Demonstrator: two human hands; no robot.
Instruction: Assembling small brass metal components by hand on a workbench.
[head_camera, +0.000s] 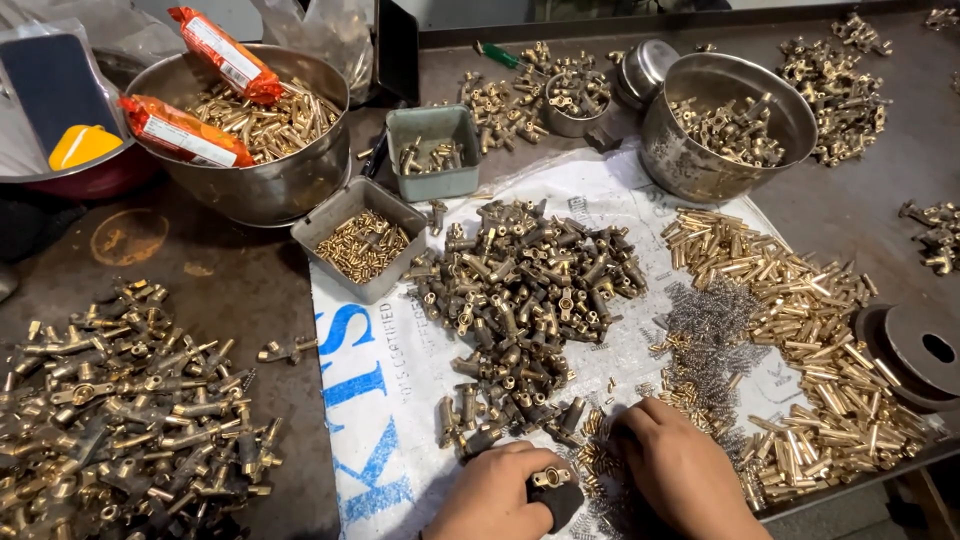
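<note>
My left hand (495, 495) sits at the bottom centre, closed around a small brass valve body (551, 478) resting on a dark block. Just to its right, my right hand (680, 470) lies palm down, fingertips picking at a cluster of small brass pins (598, 455) and thin steel springs (705, 335). A large heap of dark brass valve bodies (530, 290) covers the white printed sack (380, 400) in front of both hands. A long spread of bright brass tubes (810, 340) runs to the right.
Assembled brass valves (130, 400) are piled at the left. A steel bowl (290, 180) holds brass tubes and two orange snack packets. Small trays (345, 205), (435, 185) and another steel bowl (690, 165) hold parts. A dark disc (920, 350) lies right.
</note>
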